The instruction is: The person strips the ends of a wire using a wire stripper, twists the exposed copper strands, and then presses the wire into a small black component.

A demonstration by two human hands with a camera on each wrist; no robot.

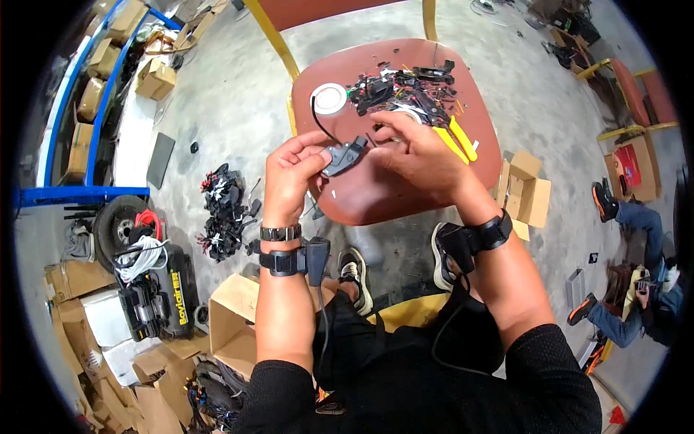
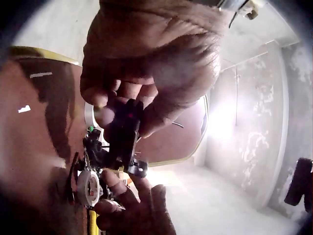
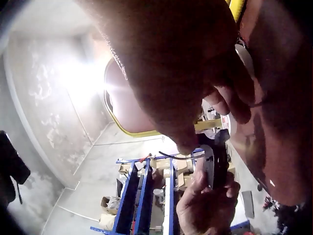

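Observation:
My left hand (image 1: 293, 170) grips a grey-and-black plastic housing (image 1: 345, 156) between thumb and fingers, above the front part of a red-brown chair seat (image 1: 361, 199). A thin black cable (image 1: 316, 116) curves up from the housing. In the left wrist view, the dark housing (image 2: 122, 132) hangs below the left fingers. My right hand (image 1: 426, 155) is at its other end, fingers loosely bent and spread, with the tips close beside the black end. A small dark sliver shows by those fingertips. Behind the hands lies a pile of black plastic scraps and wires (image 1: 376, 90).
On the seat are a white ring-shaped roll (image 1: 330, 99) and a yellow-handled tool (image 1: 463, 139). A heap of black connectors (image 1: 224, 210) lies on the floor to the left. Cardboard boxes (image 1: 531, 189) flank the chair. Another person's legs (image 1: 636, 217) show at right.

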